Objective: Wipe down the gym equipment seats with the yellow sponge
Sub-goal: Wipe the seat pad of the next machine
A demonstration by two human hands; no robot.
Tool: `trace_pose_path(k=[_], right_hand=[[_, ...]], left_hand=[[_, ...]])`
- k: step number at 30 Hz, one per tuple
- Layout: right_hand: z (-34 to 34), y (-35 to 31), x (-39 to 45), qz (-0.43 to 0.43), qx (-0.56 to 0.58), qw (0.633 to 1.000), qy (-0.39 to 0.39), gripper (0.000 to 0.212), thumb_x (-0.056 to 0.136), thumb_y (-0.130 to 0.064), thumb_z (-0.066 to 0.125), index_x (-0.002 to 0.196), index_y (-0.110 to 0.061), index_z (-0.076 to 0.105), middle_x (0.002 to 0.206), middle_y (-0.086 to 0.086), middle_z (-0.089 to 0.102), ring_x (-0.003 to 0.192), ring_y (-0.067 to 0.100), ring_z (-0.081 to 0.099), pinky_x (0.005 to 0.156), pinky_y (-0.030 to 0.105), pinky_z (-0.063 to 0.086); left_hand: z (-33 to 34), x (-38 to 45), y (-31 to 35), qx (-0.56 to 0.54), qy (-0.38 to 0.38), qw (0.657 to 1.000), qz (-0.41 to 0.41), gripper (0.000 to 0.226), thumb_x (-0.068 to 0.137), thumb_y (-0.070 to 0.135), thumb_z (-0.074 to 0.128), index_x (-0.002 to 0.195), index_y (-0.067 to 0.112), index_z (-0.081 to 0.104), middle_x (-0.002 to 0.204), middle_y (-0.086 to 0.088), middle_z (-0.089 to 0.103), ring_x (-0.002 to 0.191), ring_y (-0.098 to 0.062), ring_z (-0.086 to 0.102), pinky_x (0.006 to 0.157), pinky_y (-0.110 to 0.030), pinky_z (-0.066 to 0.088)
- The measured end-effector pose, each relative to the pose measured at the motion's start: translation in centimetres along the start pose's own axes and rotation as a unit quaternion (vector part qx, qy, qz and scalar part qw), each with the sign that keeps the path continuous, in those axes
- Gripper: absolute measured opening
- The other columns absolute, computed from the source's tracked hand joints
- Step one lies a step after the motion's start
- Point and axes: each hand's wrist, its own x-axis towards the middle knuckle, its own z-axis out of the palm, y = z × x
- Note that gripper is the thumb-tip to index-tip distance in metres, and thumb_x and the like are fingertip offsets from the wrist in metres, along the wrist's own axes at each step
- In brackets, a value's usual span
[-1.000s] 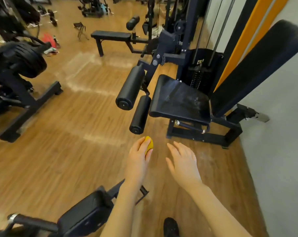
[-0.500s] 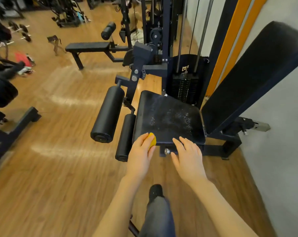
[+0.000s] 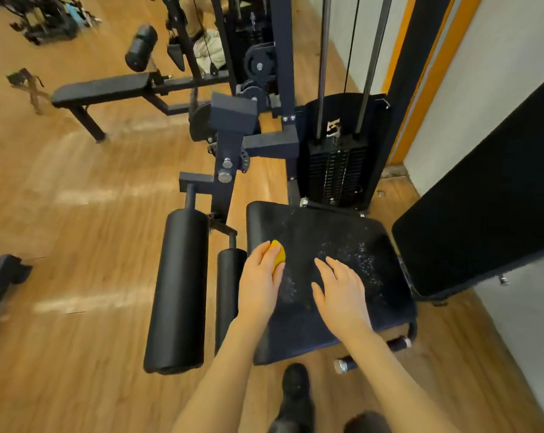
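Wooden floor (image 3: 77, 245) fills the left half of the head view, and a grey wall (image 3: 514, 339) closes the right edge. Near the middle of the frame stands a leg machine with a black seat (image 3: 333, 232), two black roller pads (image 3: 177, 292) at its left and a weight stack (image 3: 336, 170) above it.

A person bends over the seat. Their left hand (image 3: 259, 282) is curled around the yellow sponge (image 3: 278, 256), which lies on the left part of the seat; only its rounded top shows past the fingers. Their right hand (image 3: 342, 289) is open and holds nothing, fingers straight over the seat's centre; whether it touches, I cannot tell.

White specks and smears cover the seat, most thick at the right. To wipe well, I think the sponge should press flat and travel in long overlapping strokes toward that dirty side, reaching also the edges.
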Motion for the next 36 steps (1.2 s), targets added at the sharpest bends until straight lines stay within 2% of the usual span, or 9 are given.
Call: trace_pose_path(k=[2, 3, 7, 13, 18, 23, 31, 34, 36], right_hand=[[0.8, -0.4, 2.9, 0.013, 0.002, 1.0, -0.007, 0.051, 0.1, -0.032, 0.046, 0.148, -0.021, 0.034, 0.153, 0.003, 0.035, 0.141, 0.02, 0.029, 0.117, 0.039, 0.021], [1.2, -0.5, 4.3, 0.02, 0.003, 1.0, -0.011, 0.051, 0.1, -0.032, 0.045, 0.148, -0.021, 0.033, 0.153, 0.003, 0.034, 0.142, 0.02, 0.028, 0.117, 0.039, 0.021], [2.8, -1.0, 9.8, 0.026, -0.001, 0.999, -0.027, 0.051, 0.1, -0.032, 0.044, 0.149, -0.021, 0.032, 0.154, 0.003, 0.033, 0.142, 0.02, 0.027, 0.117, 0.038, 0.02], [5.9, -1.2, 16.9, -0.004, -0.026, 0.998, -0.062, 0.05, 0.099, -0.029, 0.048, 0.147, -0.02, 0.037, 0.151, 0.005, 0.038, 0.141, 0.022, 0.03, 0.117, 0.046, 0.02], [8.5, -1.0, 22.1, -0.03, -0.039, 0.993, -0.109, 0.05, 0.099, -0.03, 0.047, 0.147, -0.02, 0.035, 0.153, 0.006, 0.034, 0.143, 0.022, 0.027, 0.118, 0.046, 0.02], [12.1, -0.8, 27.9, -0.031, -0.044, 0.991, -0.126, 0.054, 0.1, -0.033, 0.046, 0.149, -0.021, 0.03, 0.155, 0.006, 0.03, 0.144, 0.023, 0.023, 0.117, 0.044, 0.018], [18.9, 1.4, 34.2, -0.06, -0.031, 0.992, -0.108, 0.054, 0.096, -0.033, 0.053, 0.146, -0.018, 0.038, 0.153, 0.014, 0.03, 0.143, 0.03, 0.023, 0.115, 0.05, 0.019], [21.0, 2.8, 35.4, -0.06, -0.023, 0.994, -0.086, 0.052, 0.094, -0.03, 0.058, 0.142, -0.016, 0.044, 0.148, 0.016, 0.035, 0.139, 0.031, 0.029, 0.113, 0.052, 0.027], [22.1, 3.7, 35.6, -0.067, -0.023, 0.995, -0.077, 0.051, 0.092, -0.029, 0.06, 0.14, -0.016, 0.046, 0.144, 0.015, 0.039, 0.136, 0.03, 0.033, 0.11, 0.053, 0.032]], left_hand=[[0.2, 3.0, -1.3, -0.038, -0.027, 0.998, -0.032, 0.045, 0.1, 0.029, 0.05, 0.142, 0.017, 0.046, 0.142, 0.008, 0.043, 0.132, -0.011, 0.041, 0.099, -0.001, 0.022], [0.4, 4.3, -1.9, -0.049, -0.043, 0.997, -0.032, 0.044, 0.1, 0.029, 0.049, 0.142, 0.018, 0.045, 0.143, 0.009, 0.041, 0.134, -0.012, 0.038, 0.1, -0.002, 0.021], [1.3, 8.5, -4.2, -0.04, -0.08, 0.996, -0.019, 0.041, 0.1, 0.026, 0.046, 0.14, 0.02, 0.047, 0.152, -0.002, 0.034, 0.139, -0.019, 0.03, 0.11, -0.028, 0.027], [3.5, 12.8, -6.9, -0.001, -0.04, 0.998, -0.043, 0.044, 0.094, 0.021, 0.06, 0.136, 0.01, 0.053, 0.14, -0.005, 0.049, 0.125, -0.02, 0.049, 0.106, -0.025, 0.038], [3.8, 15.6, -9.1, 0.035, -0.035, 0.996, -0.076, 0.043, 0.096, 0.026, 0.056, 0.136, 0.012, 0.053, 0.14, -0.005, 0.05, 0.123, -0.021, 0.051, 0.103, -0.028, 0.043], [5.5, 19.5, -12.1, 0.018, -0.03, 0.991, -0.126, 0.042, 0.099, 0.028, 0.052, 0.139, 0.016, 0.049, 0.137, 0.004, 0.047, 0.122, -0.007, 0.044, 0.097, -0.001, 0.022], [11.5, 24.9, -15.5, 0.028, -0.046, 0.988, -0.143, 0.043, 0.096, 0.019, 0.056, 0.138, 0.011, 0.05, 0.146, -0.01, 0.042, 0.13, -0.026, 0.042, 0.106, -0.03, 0.036], [13.7, 27.2, -16.7, 0.03, -0.075, 0.986, -0.145, 0.044, 0.1, 0.024, 0.047, 0.144, 0.017, 0.043, 0.156, -0.007, 0.025, 0.142, -0.024, 0.025, 0.111, -0.027, 0.023], [15.2, 28.4, -17.5, 0.033, -0.06, 0.987, -0.145, 0.045, 0.099, 0.023, 0.05, 0.143, 0.016, 0.044, 0.154, -0.008, 0.027, 0.14, -0.025, 0.028, 0.109, -0.027, 0.026]])
